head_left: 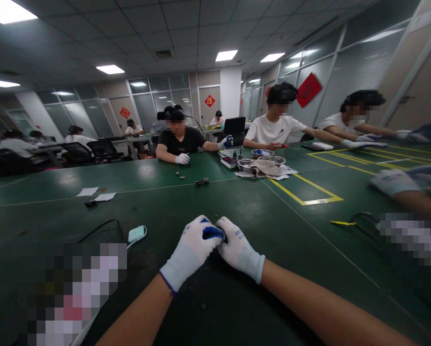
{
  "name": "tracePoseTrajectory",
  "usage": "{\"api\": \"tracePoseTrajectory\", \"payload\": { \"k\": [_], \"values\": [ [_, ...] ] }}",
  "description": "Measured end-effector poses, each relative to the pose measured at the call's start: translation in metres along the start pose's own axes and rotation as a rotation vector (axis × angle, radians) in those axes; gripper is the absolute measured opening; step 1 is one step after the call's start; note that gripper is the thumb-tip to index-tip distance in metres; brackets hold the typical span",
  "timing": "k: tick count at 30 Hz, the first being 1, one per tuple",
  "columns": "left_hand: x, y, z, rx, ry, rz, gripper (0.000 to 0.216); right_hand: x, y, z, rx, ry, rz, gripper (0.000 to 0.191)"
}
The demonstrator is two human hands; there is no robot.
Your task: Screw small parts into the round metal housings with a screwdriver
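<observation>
Both my hands wear white knit gloves with blue fingertips and rest together on the dark green table in front of me. My left hand has its fingers curled in a pinch against my right hand, which is also closed. A small dark thing sits between the fingertips; it is too small to name. A few tiny dark specks lie on the table just in front of my forearms.
A small white device with a black cable lies left of my hands. Metal bowls and cloth stand at mid-table beside yellow tape lines. Paper slips lie far left. Gloved people sit across the table and at my right.
</observation>
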State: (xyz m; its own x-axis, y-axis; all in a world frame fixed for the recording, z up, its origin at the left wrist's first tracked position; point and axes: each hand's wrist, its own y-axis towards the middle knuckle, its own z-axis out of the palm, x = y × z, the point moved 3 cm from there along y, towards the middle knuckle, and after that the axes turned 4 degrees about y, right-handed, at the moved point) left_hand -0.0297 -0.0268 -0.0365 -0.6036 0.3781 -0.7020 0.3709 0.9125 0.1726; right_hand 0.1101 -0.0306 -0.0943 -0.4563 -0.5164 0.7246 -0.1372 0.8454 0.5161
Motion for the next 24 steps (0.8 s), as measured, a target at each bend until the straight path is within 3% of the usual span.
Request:
{"api": "tracePoseTrajectory", "payload": {
  "k": [6,11,19,24],
  "values": [
    [0.0004,-0.0004,0.0026,-0.012,0.035,0.083,0.004,0.0002,0.0021,-0.0009,-0.018,-0.07,0.011,0.022],
    [0.0022,-0.0004,0.0025,0.025,-0.015,0.03,0.003,0.0019,0.0024,-0.0033,0.039,-0.092,-0.001,0.021],
    [0.0022,-0.0036,0.0085,-0.086,0.163,0.101,0.004,0.0006,0.0019,-0.0034,0.031,-0.083,0.024,0.019],
    [-0.0003,-0.0039,0.01,-0.119,0.139,0.074,0.003,-0.0017,0.002,-0.003,-0.008,-0.085,0.012,0.019]
  ]
}}
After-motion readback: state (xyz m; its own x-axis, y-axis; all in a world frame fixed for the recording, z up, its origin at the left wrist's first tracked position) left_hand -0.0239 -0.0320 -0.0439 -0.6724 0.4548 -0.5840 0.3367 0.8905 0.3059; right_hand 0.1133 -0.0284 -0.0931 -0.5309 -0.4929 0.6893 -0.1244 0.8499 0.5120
